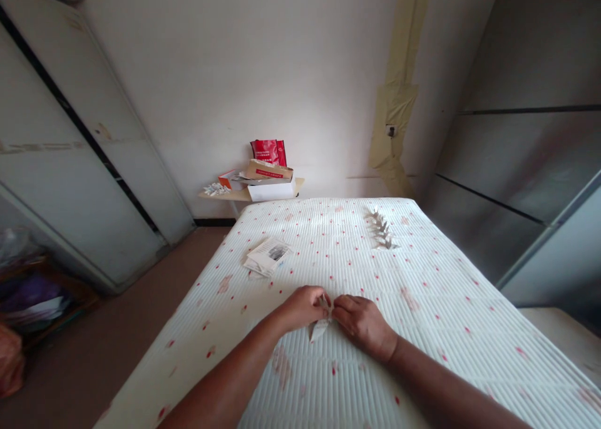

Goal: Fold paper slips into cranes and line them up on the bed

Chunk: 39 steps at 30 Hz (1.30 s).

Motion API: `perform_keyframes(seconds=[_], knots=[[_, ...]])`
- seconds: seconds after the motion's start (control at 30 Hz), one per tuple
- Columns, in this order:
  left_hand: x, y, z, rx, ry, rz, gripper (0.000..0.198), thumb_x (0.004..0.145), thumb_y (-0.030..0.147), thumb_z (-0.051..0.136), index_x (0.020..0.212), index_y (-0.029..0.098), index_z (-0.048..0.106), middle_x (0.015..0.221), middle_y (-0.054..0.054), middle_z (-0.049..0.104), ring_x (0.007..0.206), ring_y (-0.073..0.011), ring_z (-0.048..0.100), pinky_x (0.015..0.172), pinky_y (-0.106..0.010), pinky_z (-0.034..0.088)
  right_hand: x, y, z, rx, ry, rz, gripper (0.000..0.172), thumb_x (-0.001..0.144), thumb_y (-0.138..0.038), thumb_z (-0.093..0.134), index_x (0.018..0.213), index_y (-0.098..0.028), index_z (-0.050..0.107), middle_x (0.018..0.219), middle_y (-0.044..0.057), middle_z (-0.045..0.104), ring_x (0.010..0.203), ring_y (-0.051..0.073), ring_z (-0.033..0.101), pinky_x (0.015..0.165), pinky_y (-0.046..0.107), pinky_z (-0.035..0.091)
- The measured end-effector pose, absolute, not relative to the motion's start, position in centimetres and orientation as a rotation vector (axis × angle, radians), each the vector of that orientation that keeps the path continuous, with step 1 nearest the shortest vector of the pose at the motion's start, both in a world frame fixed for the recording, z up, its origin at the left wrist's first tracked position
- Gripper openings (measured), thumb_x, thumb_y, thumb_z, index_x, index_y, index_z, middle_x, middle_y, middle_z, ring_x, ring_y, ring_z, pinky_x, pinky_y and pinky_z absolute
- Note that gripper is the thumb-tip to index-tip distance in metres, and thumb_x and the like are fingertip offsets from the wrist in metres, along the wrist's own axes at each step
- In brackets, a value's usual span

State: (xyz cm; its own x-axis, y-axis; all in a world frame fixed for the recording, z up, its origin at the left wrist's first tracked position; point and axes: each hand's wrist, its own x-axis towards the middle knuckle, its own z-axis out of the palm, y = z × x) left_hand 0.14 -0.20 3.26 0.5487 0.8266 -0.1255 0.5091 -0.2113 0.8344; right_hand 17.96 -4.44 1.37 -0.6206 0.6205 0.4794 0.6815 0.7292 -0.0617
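A small piece of folded printed paper (318,330) is between my hands, low over the bed near its middle. My left hand (303,307) pinches its upper part, thumb and fingers together. From the other side, my right hand (365,324) closes its fingertips on the paper's right edge; the fingers partly hide the grip. One pointed flap hangs down below the hands. Beyond my left hand lies a stack of cut paper sheets (267,257), the top one with print and a dark picture. Farther off to the right stands a row of several folded paper figures (382,230) with pointed tips.
The bed (282,379) has a ribbed white cover with red dots. Behind it, a small table (237,195) holds a white box (271,191), a red bag (268,151) and more folded paper pieces (216,189). Cabinets stand left (70,134) and right (526,160).
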Motion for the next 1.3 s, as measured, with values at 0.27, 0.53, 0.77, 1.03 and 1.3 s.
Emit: perform_keyframes(seconds=[0.27, 0.53, 0.77, 1.03, 1.3], knots=[[0.4, -2.9, 2.0, 2.191, 1.573, 0.51, 0.029, 0.062, 0.015, 0.06, 0.091, 0.019, 0.059, 0.065, 0.003, 0.056, 0.06, -0.0121, 0.049, 0.054, -0.02, 0.028, 18.8, -4.9, 1.3, -1.026, -2.481, 0.034, 0.022, 0.089, -0.016, 0.041, 0.08, -0.016, 0.061, 0.078, 0.004, 0.059, 0.07, 0.012, 0.054, 0.064, 0.022, 0.042], [-1.1, -5.2, 1.0, 2.479, 1.206, 0.774, 0.018, 0.076, 0.012, 0.053, 0.079, 0.022, 0.068, 0.074, -0.002, 0.06, 0.077, -0.0156, 0.05, 0.072, -0.029, 0.038, 19.8, -5.5, 1.6, -1.003, -2.453, 0.276, 0.026, 0.086, -0.011, 0.043, 0.098, -0.022, 0.064, 0.091, 0.005, 0.062, 0.086, 0.014, 0.055, 0.075, 0.024, 0.043], [-1.3, -6.2, 1.7, 2.679, 1.237, 0.679, 0.018, 0.083, 0.017, 0.049, 0.081, 0.021, 0.066, 0.076, -0.003, 0.056, 0.078, -0.0153, 0.047, 0.068, -0.029, 0.036, 19.3, -5.9, 2.0, -1.031, -2.583, 0.051, 0.021, 0.092, -0.023, 0.041, 0.094, -0.02, 0.062, 0.082, 0.004, 0.059, 0.076, 0.014, 0.05, 0.068, 0.026, 0.038], [-1.4, -6.0, 1.9, 2.796, 1.275, 0.62, 0.017, 0.084, 0.018, 0.049, 0.081, 0.022, 0.065, 0.076, -0.002, 0.054, 0.078, -0.0152, 0.048, 0.066, -0.029, 0.035, 17.6, -6.9, 2.5, -0.997, -2.781, -0.216, 0.019, 0.09, -0.018, 0.042, 0.082, -0.014, 0.059, 0.08, 0.006, 0.057, 0.072, 0.018, 0.046, 0.055, 0.03, 0.033], [-1.8, -7.0, 1.7, 2.673, 1.315, 0.678, 0.022, 0.08, 0.014, 0.05, 0.093, 0.024, 0.064, 0.085, -0.003, 0.056, 0.084, -0.0169, 0.048, 0.075, -0.033, 0.039, 18.2, -7.2, 2.1, -1.02, -2.693, -0.184, 0.022, 0.092, -0.019, 0.039, 0.103, -0.014, 0.057, 0.093, 0.009, 0.059, 0.079, 0.018, 0.048, 0.065, 0.032, 0.035]])
